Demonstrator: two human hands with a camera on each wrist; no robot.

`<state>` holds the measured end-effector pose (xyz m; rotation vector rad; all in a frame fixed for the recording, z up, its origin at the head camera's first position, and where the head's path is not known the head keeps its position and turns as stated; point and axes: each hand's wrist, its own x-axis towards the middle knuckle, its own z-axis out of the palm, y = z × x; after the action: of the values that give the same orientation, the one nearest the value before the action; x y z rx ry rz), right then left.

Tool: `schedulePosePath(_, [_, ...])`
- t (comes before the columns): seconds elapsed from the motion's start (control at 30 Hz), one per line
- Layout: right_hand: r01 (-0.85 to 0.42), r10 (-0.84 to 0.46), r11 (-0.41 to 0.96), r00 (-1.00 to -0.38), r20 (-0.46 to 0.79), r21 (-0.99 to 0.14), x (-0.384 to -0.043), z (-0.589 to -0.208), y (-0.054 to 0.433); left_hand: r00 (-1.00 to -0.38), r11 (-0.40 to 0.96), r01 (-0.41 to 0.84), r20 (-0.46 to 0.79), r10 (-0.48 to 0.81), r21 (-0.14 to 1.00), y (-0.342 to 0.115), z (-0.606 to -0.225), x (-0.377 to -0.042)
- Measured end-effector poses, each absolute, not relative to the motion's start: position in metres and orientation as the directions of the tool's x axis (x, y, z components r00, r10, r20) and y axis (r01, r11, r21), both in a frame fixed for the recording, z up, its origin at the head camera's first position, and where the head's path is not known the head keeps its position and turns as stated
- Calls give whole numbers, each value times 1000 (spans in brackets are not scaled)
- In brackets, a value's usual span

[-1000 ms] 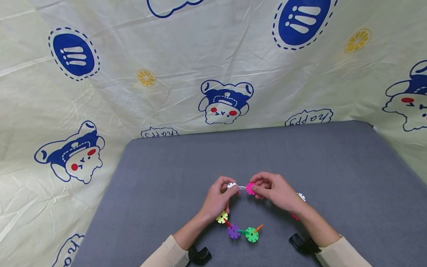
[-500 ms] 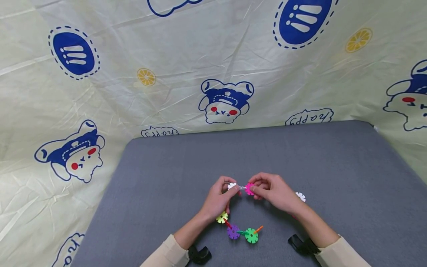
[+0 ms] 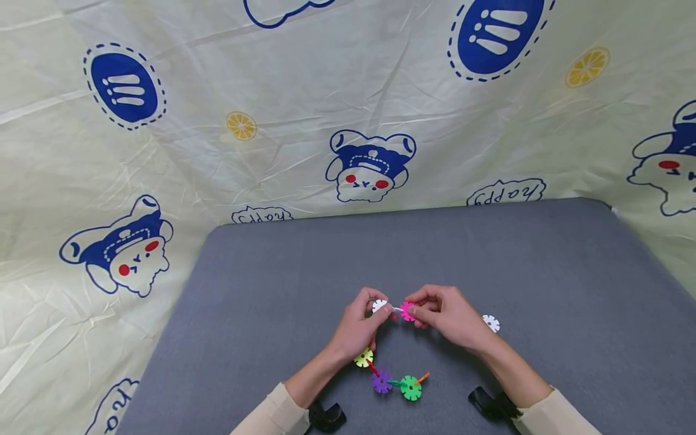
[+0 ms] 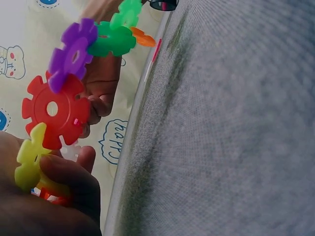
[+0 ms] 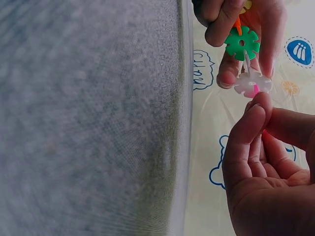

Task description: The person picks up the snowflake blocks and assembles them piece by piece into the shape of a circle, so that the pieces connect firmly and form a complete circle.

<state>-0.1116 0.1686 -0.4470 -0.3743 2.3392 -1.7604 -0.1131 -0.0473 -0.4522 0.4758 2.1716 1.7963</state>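
Note:
Slotted plastic discs, joined edge to edge in a chain, hang from my left hand. Its thumb and fingers pinch a white disc in the head view. Below it trail a yellow disc, a red disc, a purple disc and a green disc, with an orange disc at the end. My right hand pinches a pink disc, whose edge meets a translucent white disc. Another green disc sits between that disc and my left fingers.
One loose white disc lies on the grey table beside my right forearm. Black wrist straps sit at both cuffs. Behind the table hangs a cream printed sheet.
Both hands stay nearly in place, still gripping the same discs. The pinkish-red disc seen earlier by my right forearm is now hidden in the head view.

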Motion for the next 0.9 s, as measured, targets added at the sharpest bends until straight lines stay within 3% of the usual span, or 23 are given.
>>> schedulePosePath(0.4, [-57,-299,291,-954,-35,-955,-110,-447,168,-909,196,103,12,417,975,-45,-470,-117])
schedulePosePath(0.9, [-70,-319,285,-948,-25,-956,-111,-451,164,-923,215,47,-40,384,975,-45,-472,-118])
